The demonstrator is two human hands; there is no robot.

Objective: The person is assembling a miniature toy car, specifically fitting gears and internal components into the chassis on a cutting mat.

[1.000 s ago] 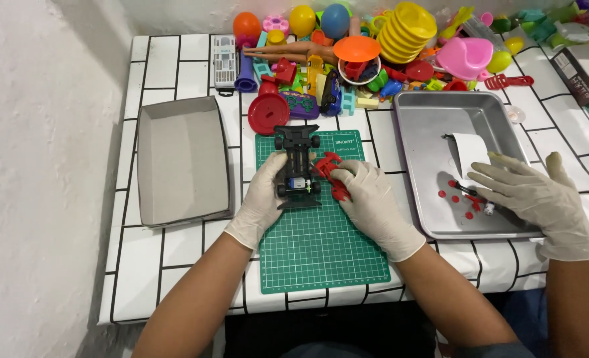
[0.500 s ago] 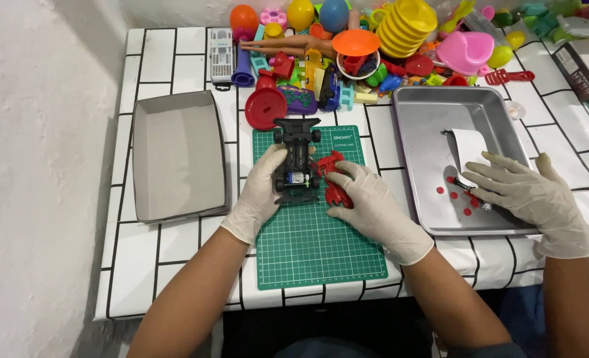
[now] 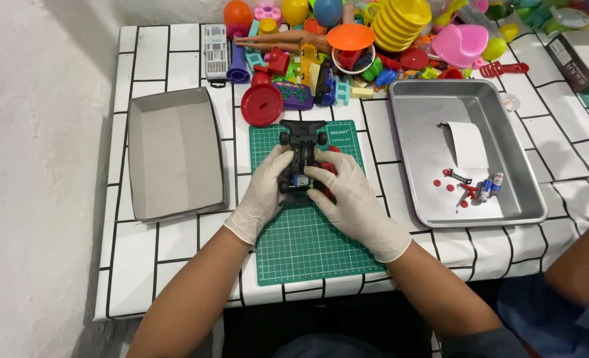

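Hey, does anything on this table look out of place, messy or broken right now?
The toy car on the green mat has no body shell, so its black frame is bare between the left hand and right hand. Small red parts lie loose in the metal tray. Toys are heaped untidily at the back.

hands: left hand (image 3: 262, 199), right hand (image 3: 349, 199) | white gloves | forearms bare

Matt green rubbery mat (image 3: 307, 245), shiny metal tray (image 3: 433, 192), plastic toy car (image 3: 302, 149)
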